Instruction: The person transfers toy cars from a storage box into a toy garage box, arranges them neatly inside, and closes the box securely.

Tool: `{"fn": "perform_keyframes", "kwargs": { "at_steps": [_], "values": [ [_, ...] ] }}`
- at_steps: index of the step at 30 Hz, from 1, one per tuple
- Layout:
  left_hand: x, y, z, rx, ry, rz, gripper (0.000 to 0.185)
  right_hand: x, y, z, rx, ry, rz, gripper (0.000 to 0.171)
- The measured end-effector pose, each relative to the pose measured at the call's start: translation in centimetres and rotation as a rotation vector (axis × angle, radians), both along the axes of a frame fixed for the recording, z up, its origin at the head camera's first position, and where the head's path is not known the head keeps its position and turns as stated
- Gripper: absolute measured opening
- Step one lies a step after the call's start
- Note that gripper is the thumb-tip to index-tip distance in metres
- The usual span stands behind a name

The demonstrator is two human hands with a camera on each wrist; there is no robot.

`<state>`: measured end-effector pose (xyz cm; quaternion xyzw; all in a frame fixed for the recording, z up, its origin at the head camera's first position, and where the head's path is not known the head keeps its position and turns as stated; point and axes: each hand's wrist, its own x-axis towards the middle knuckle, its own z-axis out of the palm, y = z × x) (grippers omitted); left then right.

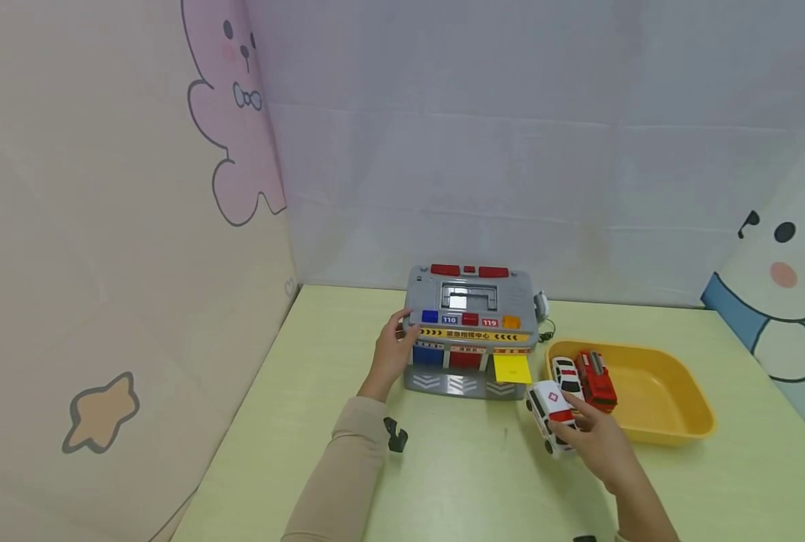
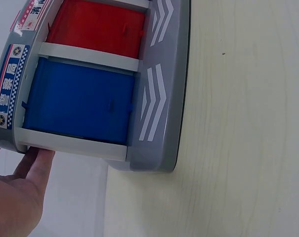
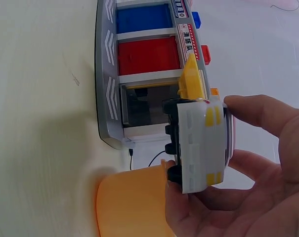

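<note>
A grey toy garage (image 1: pixel 470 331) stands at the back of the table, with blue and red doors down and its yellow door (image 1: pixel 513 369) raised. My left hand (image 1: pixel 392 354) rests against the garage's left side; in the left wrist view its fingers (image 2: pixel 39 168) touch the side by the blue door (image 2: pixel 80 101), their tips partly hidden. A white toy ambulance (image 3: pixel 203 143) with a red patch is in my right hand (image 1: pixel 602 444), gripped between thumb and fingers. It is held in front of the garage's right end, near the yellow tray.
To the right lies a yellow tray (image 1: pixel 680 429) holding a white toy car (image 1: pixel 565 374) and a red toy fire truck (image 1: pixel 597 380). A grey handset (image 1: pixel 542 305) with a dark cord hangs at the garage's right side. Fabric walls stand behind and left.
</note>
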<state>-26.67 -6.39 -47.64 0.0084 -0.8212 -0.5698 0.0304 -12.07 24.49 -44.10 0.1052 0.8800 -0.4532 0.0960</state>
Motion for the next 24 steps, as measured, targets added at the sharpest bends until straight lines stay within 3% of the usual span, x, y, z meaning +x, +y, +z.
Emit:
{"fn": "perform_keyframes", "kwargs": {
  "at_steps": [11, 24],
  "values": [
    [0.0, -0.1, -0.3, 0.009, -0.008, 0.003, 0.047, 0.1, -0.7, -0.5, -0.017, -0.037, -0.004, 0.073],
    [0.0, -0.1, -0.1, 0.02, 0.003, 0.001, 0.046, 0.0, -1.6, -1.4, -0.036, 0.004, 0.019, 0.069]
  ]
}}
